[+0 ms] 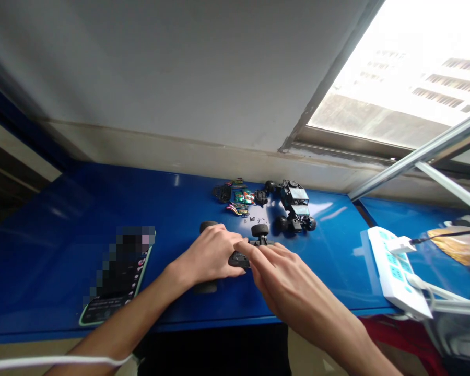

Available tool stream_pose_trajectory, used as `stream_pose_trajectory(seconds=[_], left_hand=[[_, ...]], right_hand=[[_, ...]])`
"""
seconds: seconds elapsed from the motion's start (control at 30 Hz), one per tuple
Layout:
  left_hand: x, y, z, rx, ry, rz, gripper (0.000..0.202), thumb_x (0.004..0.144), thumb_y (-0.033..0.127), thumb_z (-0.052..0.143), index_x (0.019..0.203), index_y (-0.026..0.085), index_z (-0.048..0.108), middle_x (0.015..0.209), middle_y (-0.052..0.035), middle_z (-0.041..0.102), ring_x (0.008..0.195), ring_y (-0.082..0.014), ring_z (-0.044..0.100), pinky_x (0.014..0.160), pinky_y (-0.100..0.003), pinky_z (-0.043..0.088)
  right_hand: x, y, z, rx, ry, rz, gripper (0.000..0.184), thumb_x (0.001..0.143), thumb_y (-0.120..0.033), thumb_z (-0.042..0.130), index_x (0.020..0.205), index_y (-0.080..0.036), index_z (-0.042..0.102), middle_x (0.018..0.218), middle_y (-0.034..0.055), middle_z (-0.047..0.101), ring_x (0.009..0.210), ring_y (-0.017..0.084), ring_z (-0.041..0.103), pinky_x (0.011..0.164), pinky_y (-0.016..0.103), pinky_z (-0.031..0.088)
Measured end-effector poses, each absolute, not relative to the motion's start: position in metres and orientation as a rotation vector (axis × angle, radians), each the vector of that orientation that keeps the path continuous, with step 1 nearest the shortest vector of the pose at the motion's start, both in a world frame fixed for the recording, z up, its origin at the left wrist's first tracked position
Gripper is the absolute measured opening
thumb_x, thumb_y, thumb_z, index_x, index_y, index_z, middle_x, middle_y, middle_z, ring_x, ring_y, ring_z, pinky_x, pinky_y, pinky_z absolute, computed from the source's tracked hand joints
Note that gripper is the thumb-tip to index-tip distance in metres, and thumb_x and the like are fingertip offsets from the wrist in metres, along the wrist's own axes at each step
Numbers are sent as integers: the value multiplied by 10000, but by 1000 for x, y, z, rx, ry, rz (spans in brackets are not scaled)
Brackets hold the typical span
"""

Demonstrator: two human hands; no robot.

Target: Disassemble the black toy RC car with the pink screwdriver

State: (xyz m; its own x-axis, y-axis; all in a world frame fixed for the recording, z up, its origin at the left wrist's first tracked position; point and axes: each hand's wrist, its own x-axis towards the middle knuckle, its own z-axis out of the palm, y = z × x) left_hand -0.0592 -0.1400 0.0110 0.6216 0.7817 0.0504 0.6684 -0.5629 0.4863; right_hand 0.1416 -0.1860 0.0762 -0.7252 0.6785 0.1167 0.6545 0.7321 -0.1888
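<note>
A black toy car chassis (239, 260) lies low over the blue table near its front edge, with dark wheels sticking out on both sides, one of them a far wheel (259, 230). My left hand (215, 251) is wrapped over the chassis from the left and covers much of it. My right hand (280, 274) closes on its right end, with bent fingers near the axle. Whatever sits beneath the right fingertips is hidden. Just beyond the hands are small loose screws and parts (254, 219) on a pale patch.
Farther back lie colourful car body pieces (243, 197) and another toy truck (295, 203). A phone (117, 277) rests at left on the blue table (172, 209). At right is a white power strip (395, 271) with plugged cords, beside a metal frame (415, 159).
</note>
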Motion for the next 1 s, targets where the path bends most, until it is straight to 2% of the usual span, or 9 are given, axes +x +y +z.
stream_pose_trajectory(seconds=[0.07,0.13,0.23,0.33,0.5,0.6,0.7,0.87,1.0], left_hand=[[-59,-140,11,2421,1158,354,258,823,391,783,1026,236,740,982,-49,795,929,-272,719,900,-361,496],[-59,-140,12,2420,1161,328,228,831,397,779,981,230,737,978,-47,795,917,-269,723,892,-359,493],[-59,-139,12,2436,1149,298,219,823,381,791,966,227,726,979,-39,794,918,-268,728,886,-355,488],[-59,-139,13,2453,1140,310,223,806,366,804,961,227,723,969,-36,794,916,-262,729,893,-347,485],[-56,-140,17,2444,1187,286,206,799,369,805,921,217,737,960,-55,799,906,-274,727,858,-349,494],[-54,-140,18,2440,1186,260,215,802,360,801,947,211,747,966,-65,801,919,-283,731,856,-355,496],[-54,-139,18,2463,1189,256,221,800,351,798,960,207,748,964,-65,803,918,-293,731,844,-361,494],[-53,-138,17,2505,1176,245,216,806,375,794,923,202,737,968,-60,803,878,-286,729,824,-362,490],[-53,-138,18,2493,1200,227,210,802,380,793,896,200,737,937,-60,800,897,-303,729,825,-373,487]], right_hand=[[143,-187,81,-1061,-2756,243,438,977,-17,443,1386,-167,480,1000,66,700,832,198,649,766,326,492],[144,-185,83,-1078,-2752,247,399,990,-37,441,1370,-150,490,1010,78,710,849,206,667,758,328,491],[148,-181,81,-1147,-2746,120,170,1046,-159,467,1152,-161,600,767,22,695,626,185,639,577,307,376],[149,-178,76,-1184,-2756,35,125,1055,-195,494,1051,-187,619,622,-26,647,490,152,581,507,310,235],[148,-179,79,-1143,-2781,299,338,1014,-65,453,1318,-202,507,895,24,744,723,169,697,637,275,410],[149,-179,82,-1130,-2753,343,335,1006,-78,459,1314,-202,502,1005,67,746,822,193,710,710,292,470],[149,-177,80,-1142,-2741,295,304,1010,-91,450,1287,-194,521,914,48,742,755,189,696,676,288,455],[148,-172,76,-1252,-2722,173,179,1058,-196,474,1207,-188,571,651,-27,680,533,163,635,524,274,299],[150,-173,81,-1186,-2698,352,262,1033,-118,450,1272,-197,522,718,-31,692,579,149,633,575,251,369]])
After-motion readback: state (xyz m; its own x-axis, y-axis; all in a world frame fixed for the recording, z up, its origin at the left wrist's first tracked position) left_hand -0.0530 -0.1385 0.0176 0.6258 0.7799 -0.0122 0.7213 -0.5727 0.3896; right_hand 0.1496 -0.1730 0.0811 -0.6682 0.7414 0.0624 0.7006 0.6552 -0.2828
